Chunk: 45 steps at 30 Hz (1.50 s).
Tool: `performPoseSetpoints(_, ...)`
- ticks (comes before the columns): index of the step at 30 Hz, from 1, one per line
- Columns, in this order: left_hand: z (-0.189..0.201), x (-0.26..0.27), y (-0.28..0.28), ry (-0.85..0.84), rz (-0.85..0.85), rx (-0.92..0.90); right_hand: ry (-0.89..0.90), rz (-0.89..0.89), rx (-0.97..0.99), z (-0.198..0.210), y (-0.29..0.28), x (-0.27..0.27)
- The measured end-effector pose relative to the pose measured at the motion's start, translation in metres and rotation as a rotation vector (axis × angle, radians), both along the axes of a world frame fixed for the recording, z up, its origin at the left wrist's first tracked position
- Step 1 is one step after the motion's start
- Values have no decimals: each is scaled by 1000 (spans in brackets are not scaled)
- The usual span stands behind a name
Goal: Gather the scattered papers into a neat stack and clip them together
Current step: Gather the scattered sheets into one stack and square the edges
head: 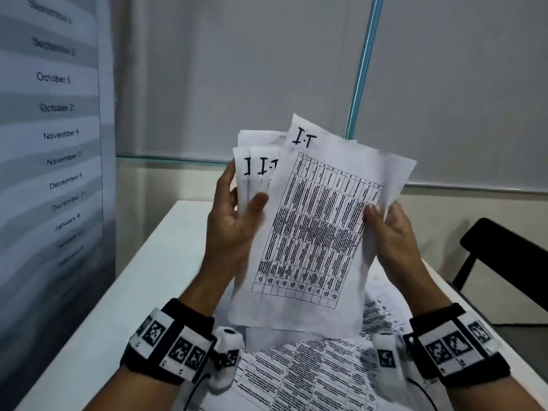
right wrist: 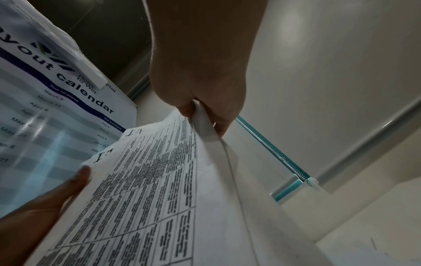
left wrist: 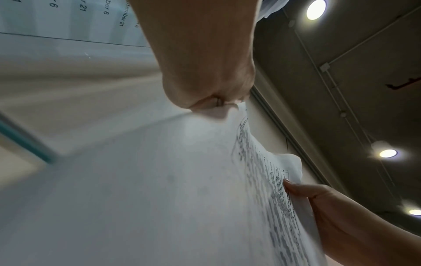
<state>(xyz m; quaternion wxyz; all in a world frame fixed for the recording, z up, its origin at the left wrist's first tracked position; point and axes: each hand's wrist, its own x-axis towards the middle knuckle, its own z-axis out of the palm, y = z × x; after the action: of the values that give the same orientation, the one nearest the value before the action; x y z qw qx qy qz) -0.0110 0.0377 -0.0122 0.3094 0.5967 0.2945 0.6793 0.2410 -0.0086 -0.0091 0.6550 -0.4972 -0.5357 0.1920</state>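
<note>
Several printed sheets, each with a table and a hand-written "I.T" at the top, are held upright and fanned above the table. My left hand grips their left edge, thumb on the front. My right hand pinches their right edge; the right wrist view shows that pinch on the sheets. From the left wrist the sheets fill the view under my left hand. More printed papers lie loose on the table below. No clip is visible.
The white table runs to a wall. A wall calendar poster hangs at the left. A black chair stands at the right. A teal-edged glass partition rises behind.
</note>
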Motion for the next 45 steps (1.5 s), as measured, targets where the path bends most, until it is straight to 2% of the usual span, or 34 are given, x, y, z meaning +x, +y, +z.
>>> performPoseSetpoints(3, 3, 0, -1, 24, 45, 26, -14, -14, 32, -1, 1, 3)
performPoseSetpoints(5, 5, -1, -1, -1, 56, 45, 47, -21, 57, 0, 1, 6)
performPoseSetpoints(9, 6, -3, -2, -43, -73, 47, 104, -14, 25, -5, 7, -2)
performPoseSetpoints(11, 6, -3, -8, 85, -75, 65, 87, 22, 15, -8, 10, -10)
performPoseSetpoints(14, 9, -2, -12, 254, 19, 114, 71, 19, 60, -3, 6, -16)
performPoseSetpoints(17, 14, 1, -12, 193, 69, 159, 160, 16, 37, 9, 1, -19)
performPoseSetpoints(19, 18, 5, -17, 118, 89, 201, 121, 23, 36, 17, -4, -26)
performPoseSetpoints(23, 29, 9, -28, 1, 92, 294, 94, 56, 208, 37, -19, -37)
performPoseSetpoints(26, 28, -1, -22, -28, -109, 106, 156, 132, 113, 29, -24, -27)
performPoseSetpoints(29, 4, -7, -6, 41, -283, -198, 46, 202, -175, 3, -26, -15)
performPoseSetpoints(30, -4, -8, -1, 97, -313, -269, 35, 213, -215, -4, -26, -11)
performPoseSetpoints(32, -16, -9, 5, 226, -358, -340, 92, 219, -187, -8, -27, -4)
performPoseSetpoints(35, -20, -5, 8, 420, -294, -345, 177, 236, -151, -10, -25, 6)
performPoseSetpoints(37, -12, -3, 7, 418, -178, -320, 73, 206, -232, -17, -20, 12)
performPoseSetpoints(41, 15, -24, 14, 177, 54, -246, -358, 51, -488, -34, -13, 23)
performPoseSetpoints(45, 36, -52, 8, 8, 117, -116, -782, 248, -698, -50, -13, -8)
